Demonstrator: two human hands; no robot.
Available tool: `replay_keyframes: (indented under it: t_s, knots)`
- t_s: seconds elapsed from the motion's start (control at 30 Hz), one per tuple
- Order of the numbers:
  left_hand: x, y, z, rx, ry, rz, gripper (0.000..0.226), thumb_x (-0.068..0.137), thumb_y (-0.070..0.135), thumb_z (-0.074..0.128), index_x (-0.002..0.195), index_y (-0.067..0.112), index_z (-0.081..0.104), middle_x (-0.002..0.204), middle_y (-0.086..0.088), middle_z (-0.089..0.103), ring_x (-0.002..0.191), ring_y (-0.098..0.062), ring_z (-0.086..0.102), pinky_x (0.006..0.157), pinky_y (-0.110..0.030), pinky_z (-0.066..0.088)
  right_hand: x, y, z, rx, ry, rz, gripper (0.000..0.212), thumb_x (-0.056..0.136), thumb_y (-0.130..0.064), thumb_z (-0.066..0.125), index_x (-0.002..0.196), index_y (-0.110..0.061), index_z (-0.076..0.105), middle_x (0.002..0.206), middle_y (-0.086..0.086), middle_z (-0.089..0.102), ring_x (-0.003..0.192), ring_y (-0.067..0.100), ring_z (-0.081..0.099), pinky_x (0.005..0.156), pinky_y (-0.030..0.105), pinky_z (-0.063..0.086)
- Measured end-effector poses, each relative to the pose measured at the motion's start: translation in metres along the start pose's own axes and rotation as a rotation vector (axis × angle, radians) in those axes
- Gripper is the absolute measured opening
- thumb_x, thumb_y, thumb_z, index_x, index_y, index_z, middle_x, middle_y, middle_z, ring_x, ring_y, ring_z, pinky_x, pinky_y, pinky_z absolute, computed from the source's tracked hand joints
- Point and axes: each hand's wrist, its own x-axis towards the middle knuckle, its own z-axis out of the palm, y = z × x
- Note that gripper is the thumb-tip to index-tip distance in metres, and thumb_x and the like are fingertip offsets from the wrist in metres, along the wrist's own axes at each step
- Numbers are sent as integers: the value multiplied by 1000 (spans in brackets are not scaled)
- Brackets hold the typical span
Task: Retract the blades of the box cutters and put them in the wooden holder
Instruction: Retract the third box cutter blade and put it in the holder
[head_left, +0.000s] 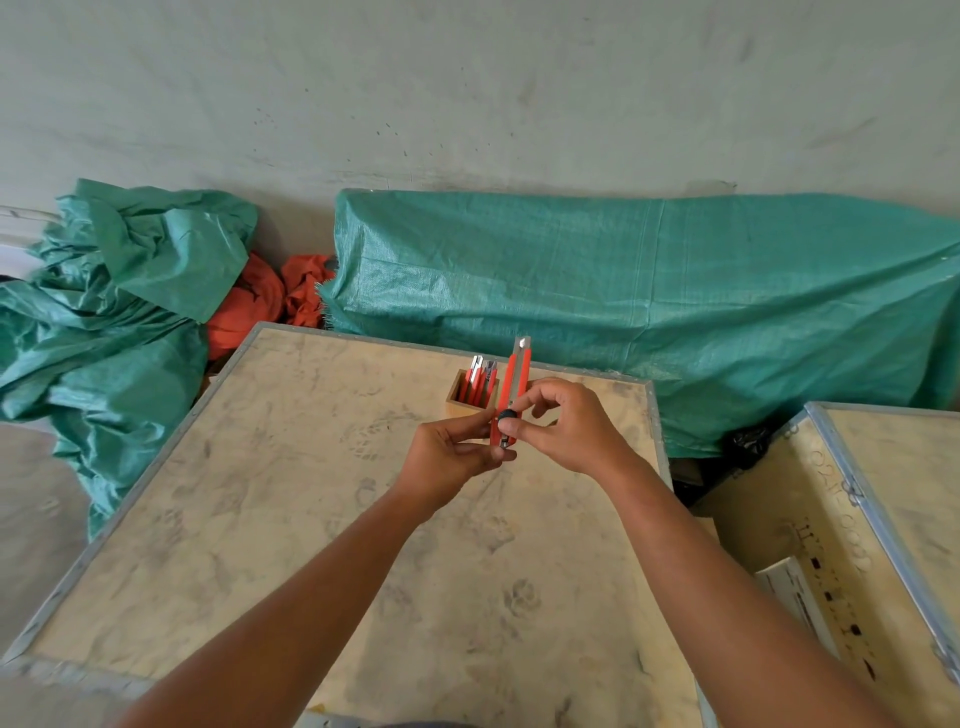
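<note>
Backdrop: a green tarpaulin covers a long bulk at 12 to 2 o'clock, beyond the far table edge; a crumpled heap of the same cloth lies at 10 o'clock.
Table: a pale, scuffed crate top with metal edging serves as the table and fills the lower middle of the view.
Second crate: a similar box stands at 3 to 4 o'clock, just beside the table.
Left hand: the left hand, just left of centre, pinches the lower end of the cutter; its grip is clenched on the handle.
Right hand: the right hand grasps the same cutter from the right, thumb on the black knob.
Wooden holder: the wooden holder sits near the far table edge at 12 o'clock, just behind the hands, with several orange cutters standing in it.
Box cutter: the box cutter is held nearly upright over the table, right of the holder, metal tip pointing away.
Handling: probably light, stiff and smooth plastic; best held by the orange body near the knob, fingers clear of the metal tip, which may be sharp.
Blade: whether it is fully retracted cannot be told.
</note>
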Motion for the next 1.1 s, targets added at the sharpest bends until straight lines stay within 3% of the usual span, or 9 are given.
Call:
replay_keyframes:
  t_s: [0.07, 0.2, 0.33, 0.47, 0.63, 0.77, 0.87, 1.0, 1.1]
  knots:
    - [-2, 0, 0, 0, 1, 1, 50, 82, -8, 74, 129, 9, 65, 112, -8, 77, 93, -29, 77, 89, -40, 61, -1, -1, 2, -17, 11, -4, 24, 77, -34, 88, 92, -21, 74, 101, -8, 73, 87, 10, 65, 75, 20, 48]
    - [-4, 1, -2, 4, 6, 16, 51, 82, -9, 73, 130, 8, 65, 112, -9, 77, 93, -29, 77, 88, -37, 61, 0, -1, -1, 60, -62, -5, 28, 85, -30, 81, 112, -31, 75, 119, -11, 72, 91, 11, 70, 87, 23, 52]
    - [-6, 2, -2, 11, 10, 30, 51, 82, -9, 74, 130, 8, 65, 112, -7, 77, 92, -27, 78, 85, -34, 62, -1, -1, 2, 40, -35, -31, 14, 84, -25, 83, 97, -24, 80, 103, -6, 74, 89, 12, 68, 82, 23, 53]
    - [-7, 2, -3, 27, 4, 45, 52, 82, -8, 74, 130, 10, 65, 113, -6, 77, 94, -27, 77, 86, -34, 61, -5, -6, 10, -8, 53, -28, 22, 79, -32, 86, 90, -19, 73, 94, -6, 72, 87, 11, 66, 75, 20, 50]
    - [-6, 1, -6, 20, 11, 38, 53, 81, -6, 75, 131, 9, 64, 115, -8, 76, 94, -28, 77, 89, -39, 61, -6, -7, 5, 74, -64, -5, 33, 86, -28, 80, 119, -27, 74, 126, -7, 70, 97, 11, 68, 86, 25, 54]
    - [-9, -1, -6, 7, 6, 42, 53, 81, -8, 74, 131, 8, 64, 115, -9, 76, 94, -29, 77, 88, -37, 61, -9, -7, 9, 54, -2, -31, 20, 83, -23, 84, 102, -21, 79, 106, -6, 74, 91, 9, 67, 80, 20, 50]
    - [-8, -2, -5, -2, 1, 38, 52, 82, -8, 74, 131, 7, 64, 115, -8, 76, 95, -28, 77, 87, -37, 61, -11, -8, 14, 51, 75, -15, 22, 77, -29, 88, 91, -17, 75, 92, -7, 71, 88, 10, 67, 74, 17, 50]
    - [-7, -2, -9, 4, -6, 30, 53, 80, -9, 75, 130, 7, 64, 113, -8, 76, 93, -30, 77, 84, -33, 62, -8, -6, 16, 102, 84, -11, 20, 82, -32, 84, 94, -19, 74, 97, -7, 74, 90, 9, 70, 78, 25, 56]
    - [-6, -6, -13, 19, 2, 8, 57, 77, -10, 77, 130, 7, 64, 112, -10, 77, 94, -34, 75, 79, -29, 61, -2, 0, 17, 182, 110, 9, 20, 92, -23, 75, 111, -22, 74, 109, -6, 75, 96, 10, 73, 88, 36, 62]
